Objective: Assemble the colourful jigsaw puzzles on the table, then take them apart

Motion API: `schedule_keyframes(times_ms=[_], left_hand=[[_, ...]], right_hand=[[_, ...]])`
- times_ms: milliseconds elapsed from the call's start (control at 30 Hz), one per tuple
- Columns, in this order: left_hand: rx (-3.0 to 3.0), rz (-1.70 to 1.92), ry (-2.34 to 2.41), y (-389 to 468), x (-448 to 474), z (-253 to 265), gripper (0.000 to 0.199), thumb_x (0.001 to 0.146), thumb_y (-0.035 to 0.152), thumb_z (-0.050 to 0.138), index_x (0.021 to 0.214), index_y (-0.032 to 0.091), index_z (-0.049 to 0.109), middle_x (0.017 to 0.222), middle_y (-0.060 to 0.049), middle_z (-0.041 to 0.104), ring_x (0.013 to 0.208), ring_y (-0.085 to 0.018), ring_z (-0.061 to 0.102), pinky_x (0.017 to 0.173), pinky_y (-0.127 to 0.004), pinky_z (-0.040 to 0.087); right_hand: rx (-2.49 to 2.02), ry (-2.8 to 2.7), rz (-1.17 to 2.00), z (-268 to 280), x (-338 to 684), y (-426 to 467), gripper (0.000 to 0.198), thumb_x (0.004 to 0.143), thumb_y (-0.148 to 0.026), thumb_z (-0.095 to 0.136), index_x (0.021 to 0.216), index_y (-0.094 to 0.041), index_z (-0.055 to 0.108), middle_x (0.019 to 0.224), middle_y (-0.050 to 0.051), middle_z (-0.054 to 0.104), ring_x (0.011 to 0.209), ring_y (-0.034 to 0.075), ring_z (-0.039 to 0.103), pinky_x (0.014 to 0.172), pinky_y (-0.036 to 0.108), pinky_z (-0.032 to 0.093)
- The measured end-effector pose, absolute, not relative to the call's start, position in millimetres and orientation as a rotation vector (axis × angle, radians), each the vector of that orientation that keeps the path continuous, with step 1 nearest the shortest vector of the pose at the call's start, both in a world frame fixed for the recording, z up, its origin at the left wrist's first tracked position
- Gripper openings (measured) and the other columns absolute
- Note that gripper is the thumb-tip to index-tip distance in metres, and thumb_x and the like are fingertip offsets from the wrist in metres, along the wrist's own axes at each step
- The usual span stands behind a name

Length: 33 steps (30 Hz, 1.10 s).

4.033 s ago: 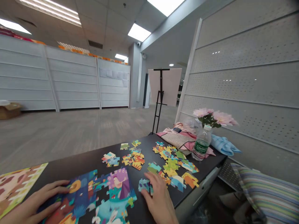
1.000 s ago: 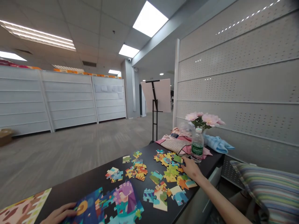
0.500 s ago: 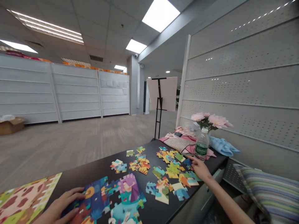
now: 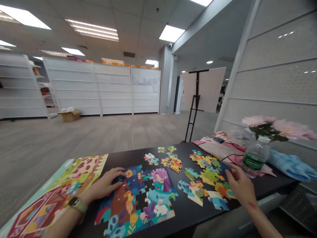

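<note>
A partly assembled jigsaw puzzle (image 4: 123, 201) lies on the dark table, showing a bear, a white rabbit and a purple figure, with dark gaps in its middle and lower left edge. My left hand (image 4: 110, 181), a watch on its wrist, lies flat with fingers stretched over the puzzle's upper left edge. On the right, my right hand (image 4: 239, 181) pinches a dark blue puzzle piece (image 4: 225, 167) at the far side of a spread of loose puzzle pieces (image 4: 208, 176). Its fingertips partly cover that piece. Another small group of loose pieces (image 4: 171, 162) sits behind the puzzle.
A second puzzle picture (image 4: 74, 185) with a red barn lies at the left. Past my right hand stand a green-labelled water bottle (image 4: 256, 158), pink flowers (image 4: 288, 128), folded pink cloth (image 4: 223, 150) and blue cloth (image 4: 289, 163). An easel (image 4: 196, 99) stands behind the table.
The view has swung left, bringing more of the barn picture into sight. My right hand has gone from an extended finger at the dark blue piece to a pinch on it. My left hand stays at the puzzle.
</note>
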<state>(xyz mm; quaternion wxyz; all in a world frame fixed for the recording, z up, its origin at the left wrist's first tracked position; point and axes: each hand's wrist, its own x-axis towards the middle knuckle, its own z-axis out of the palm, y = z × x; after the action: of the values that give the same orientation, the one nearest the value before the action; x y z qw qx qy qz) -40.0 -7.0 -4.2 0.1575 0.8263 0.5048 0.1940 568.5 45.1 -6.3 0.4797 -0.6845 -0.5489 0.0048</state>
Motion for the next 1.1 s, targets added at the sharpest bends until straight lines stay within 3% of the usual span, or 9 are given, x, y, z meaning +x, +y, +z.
schedule_keyframes(times_ms=[67, 200, 300, 467, 633, 967, 1100], left_hand=[[2.341, 0.559, 1.452, -8, -38, -1, 0.032, 0.097, 0.040, 0.054, 0.126, 0.029, 0.064, 0.145, -0.008, 0.052, 0.133, -0.028, 0.049, 0.114, -0.043, 0.039], [2.328, 0.540, 1.446, -9, -38, 0, 0.028, 0.096, 0.039, 0.057, 0.120, 0.028, 0.066, 0.142, -0.008, 0.053, 0.131, -0.028, 0.050, 0.113, -0.043, 0.039], [2.342, 0.546, 1.418, -9, -41, 0, 0.028, 0.094, 0.039, 0.059, 0.119, 0.028, 0.066, 0.140, -0.008, 0.054, 0.129, -0.028, 0.051, 0.112, -0.043, 0.040], [2.350, 0.555, 1.408, -9, -45, -1, 0.030, 0.095, 0.040, 0.060, 0.122, 0.029, 0.067, 0.139, -0.007, 0.054, 0.129, -0.029, 0.050, 0.110, -0.042, 0.040], [2.357, 0.565, 1.418, -9, -45, 0, 0.030, 0.095, 0.042, 0.060, 0.121, 0.029, 0.067, 0.138, -0.007, 0.055, 0.128, -0.030, 0.051, 0.109, -0.043, 0.040], [2.110, 0.754, 1.383, -5, -49, 1, 0.045, 0.103, 0.055, 0.038, 0.120, 0.026, 0.068, 0.130, -0.004, 0.065, 0.122, -0.024, 0.057, 0.111, -0.038, 0.040], [1.798, 1.016, 1.446, 3, -49, -3, 0.050, 0.096, 0.063, 0.046, 0.106, 0.022, 0.072, 0.110, -0.006, 0.073, 0.106, -0.025, 0.065, 0.097, -0.037, 0.050]], right_hand=[[-1.557, -1.444, 0.187, -5, 532, 36, 0.053, 0.082, -0.054, 0.053, 0.122, -0.021, 0.065, 0.088, 0.007, 0.070, 0.075, 0.023, 0.065, 0.071, 0.034, 0.050], [-1.303, -1.548, 0.760, -5, 444, 22, 0.044, 0.078, -0.053, 0.062, 0.108, -0.021, 0.067, 0.074, 0.001, 0.063, 0.065, 0.020, 0.064, 0.061, 0.032, 0.053], [-1.203, -1.498, 0.975, -3, 395, 16, 0.039, 0.075, -0.048, 0.067, 0.102, -0.021, 0.063, 0.080, 0.000, 0.063, 0.060, 0.019, 0.066, 0.055, 0.031, 0.053], [-1.218, -1.428, 0.988, -7, 374, -8, 0.054, 0.079, -0.044, 0.066, 0.128, -0.025, 0.059, 0.087, -0.001, 0.057, 0.058, 0.016, 0.066, 0.056, 0.031, 0.056], [-1.288, -1.395, 0.965, -21, 380, -27, 0.049, 0.077, -0.052, 0.070, 0.115, -0.021, 0.066, 0.085, 0.000, 0.055, 0.060, 0.019, 0.068, 0.054, 0.031, 0.055], [-1.242, -1.451, 0.987, -24, 381, -26, 0.050, 0.084, -0.059, 0.064, 0.114, -0.020, 0.064, 0.072, 0.000, 0.058, 0.059, 0.018, 0.066, 0.053, 0.028, 0.053], [-1.251, -1.444, 0.998, -24, 381, -26, 0.053, 0.082, -0.063, 0.064, 0.112, -0.019, 0.065, 0.070, 0.001, 0.063, 0.058, 0.019, 0.066, 0.053, 0.028, 0.052]])
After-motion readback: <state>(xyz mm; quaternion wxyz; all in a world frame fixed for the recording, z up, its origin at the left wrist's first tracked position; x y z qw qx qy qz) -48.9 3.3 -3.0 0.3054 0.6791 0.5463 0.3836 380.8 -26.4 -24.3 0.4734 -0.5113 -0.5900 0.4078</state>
